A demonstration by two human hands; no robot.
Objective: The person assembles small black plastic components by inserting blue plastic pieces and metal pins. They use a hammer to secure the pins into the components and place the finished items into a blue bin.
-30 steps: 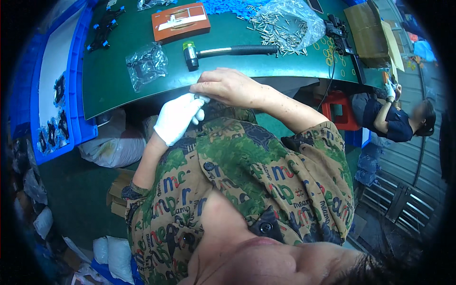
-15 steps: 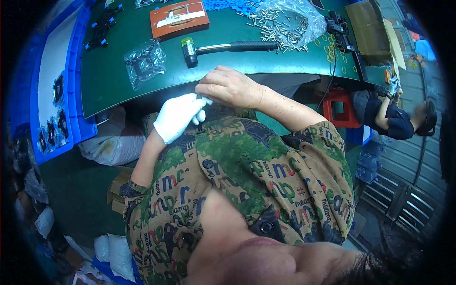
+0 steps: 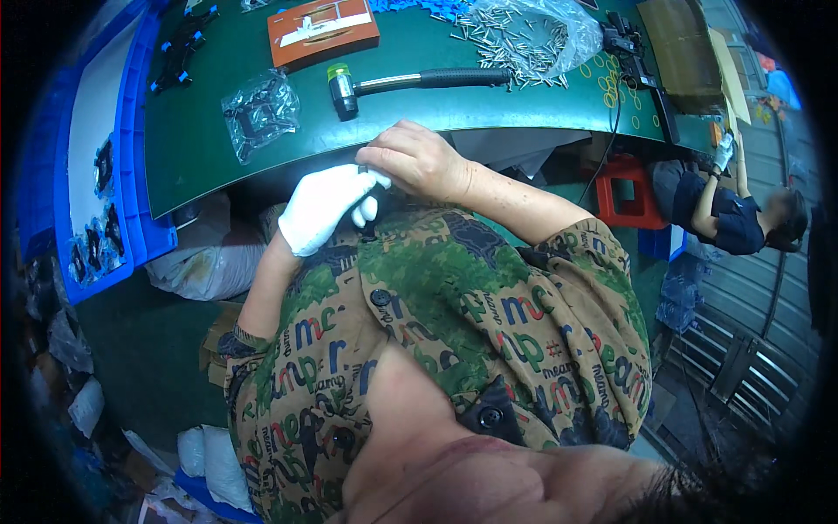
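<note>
In front of my body, just off the table's near edge, my two hands meet. My left hand (image 3: 323,210), in a white glove, has its fingers curled in a pinch. My bare right hand (image 3: 419,162) bends over it, with fingertips closed against the gloved ones. A small dark bit shows between the fingertips, too little to name. On the table close beyond the hands lies a mallet (image 3: 345,96) with a black and yellow-green head and a black grip. Left of it rests a clear plastic bag (image 3: 260,113) with a dark part inside.
An orange box (image 3: 323,33) sits behind the mallet. Metal pins (image 3: 524,44) spill from a clear bag, beside yellow rings (image 3: 602,83). A blue tray (image 3: 140,210) of bagged dark parts borders the left. A red stool (image 3: 628,192) and a co-worker (image 3: 724,205) are at right.
The hands stay together in nearly the same pose. The whole view has shifted slightly, so the table things sit a little further up and left.
</note>
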